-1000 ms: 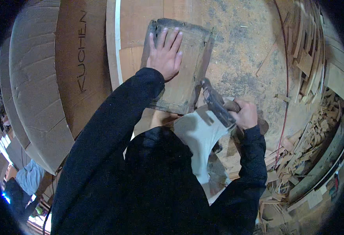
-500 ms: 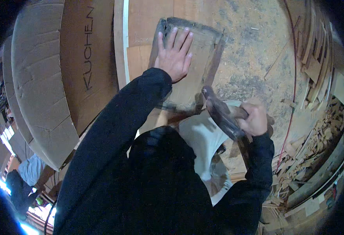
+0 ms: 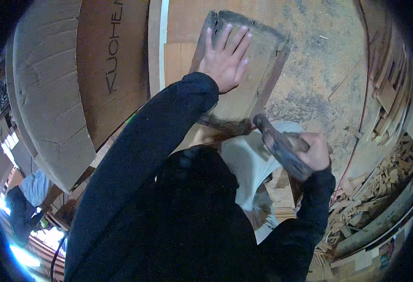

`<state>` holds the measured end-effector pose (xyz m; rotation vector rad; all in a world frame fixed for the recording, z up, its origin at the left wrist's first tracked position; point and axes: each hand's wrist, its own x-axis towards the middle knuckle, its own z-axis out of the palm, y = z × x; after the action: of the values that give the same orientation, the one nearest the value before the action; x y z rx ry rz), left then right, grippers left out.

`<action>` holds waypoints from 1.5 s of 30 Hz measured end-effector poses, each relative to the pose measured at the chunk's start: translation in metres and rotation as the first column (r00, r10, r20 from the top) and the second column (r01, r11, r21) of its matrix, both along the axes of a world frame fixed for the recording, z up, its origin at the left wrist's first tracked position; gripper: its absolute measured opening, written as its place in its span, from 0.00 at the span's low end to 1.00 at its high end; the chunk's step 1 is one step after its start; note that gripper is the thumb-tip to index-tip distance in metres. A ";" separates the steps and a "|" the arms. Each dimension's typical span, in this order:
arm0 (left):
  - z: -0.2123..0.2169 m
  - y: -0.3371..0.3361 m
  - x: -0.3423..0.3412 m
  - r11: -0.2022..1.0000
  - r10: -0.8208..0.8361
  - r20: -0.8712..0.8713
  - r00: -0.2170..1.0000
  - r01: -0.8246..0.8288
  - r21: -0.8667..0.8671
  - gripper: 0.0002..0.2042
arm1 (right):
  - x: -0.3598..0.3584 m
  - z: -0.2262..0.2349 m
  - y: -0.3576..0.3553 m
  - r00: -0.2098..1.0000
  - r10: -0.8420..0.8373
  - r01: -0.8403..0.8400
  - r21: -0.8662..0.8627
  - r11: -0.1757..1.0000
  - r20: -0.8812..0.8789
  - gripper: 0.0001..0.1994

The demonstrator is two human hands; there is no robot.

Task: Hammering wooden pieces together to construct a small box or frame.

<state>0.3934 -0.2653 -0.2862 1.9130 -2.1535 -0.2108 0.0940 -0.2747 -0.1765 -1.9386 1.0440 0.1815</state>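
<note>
My left hand (image 3: 224,61) lies flat, fingers spread, on a worn wooden panel (image 3: 239,99) with dark, blackened edges. The panel sits tilted on the work surface in front of me. In my right hand (image 3: 315,151) is the handle of a hammer, my fingers wrapped around it. The dark, long hammer head (image 3: 281,148) is blurred by motion, its far end close to the panel's near right corner. I cannot tell whether it touches the panel.
A large cardboard box (image 3: 115,66) stands at the left. Sawdust covers the board surface (image 3: 324,70) on the right, where a red cord (image 3: 364,94) runs. Wood strips and scraps (image 3: 371,195) are piled at the far right. Another person (image 3: 23,207) shows at the lower left.
The view has shifted, so most things sit farther right in it. My right hand still swings the hammer near the panel's corner; my left hand stays flat on the panel.
</note>
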 end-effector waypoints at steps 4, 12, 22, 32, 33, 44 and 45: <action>-0.001 0.001 0.006 1.000 0.018 0.026 1.000 -0.018 -0.010 0.26 | 0.017 0.028 -0.011 0.938 -0.121 0.136 -0.022 0.991 0.324 0.11; -0.002 0.001 0.003 1.000 -0.001 -0.004 1.000 0.001 -0.007 0.26 | 0.019 -0.017 -0.014 0.973 -0.148 0.154 0.018 0.988 -0.175 0.13; -0.002 0.001 0.005 1.000 0.008 -0.007 1.000 -0.008 -0.021 0.26 | 0.011 0.018 -0.009 0.952 -0.242 0.226 0.103 0.969 0.189 0.21; -0.006 0.002 0.009 1.000 0.001 0.023 1.000 0.000 -0.024 0.26 | 0.016 0.011 0.000 0.921 -0.354 0.352 0.041 0.935 0.162 0.15; -0.005 0.002 0.011 1.000 0.007 0.027 1.000 -0.007 -0.021 0.26 | 0.008 0.013 0.001 0.922 -0.348 0.346 0.046 0.937 0.167 0.15; -0.002 -0.004 0.002 1.000 -0.024 -0.016 1.000 0.024 0.009 0.27 | -0.014 -0.043 -0.017 0.992 -0.081 0.083 -0.018 0.996 0.093 0.09; 0.002 0.005 0.003 0.999 -0.021 -0.010 1.000 0.022 0.031 0.27 | -0.007 -0.026 -0.013 0.968 -0.238 0.228 0.115 0.967 0.084 0.09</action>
<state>0.3961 -0.2602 -0.2840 1.9024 -2.1779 -0.2583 0.0868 -0.2881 -0.2028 -1.6975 1.1642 0.0092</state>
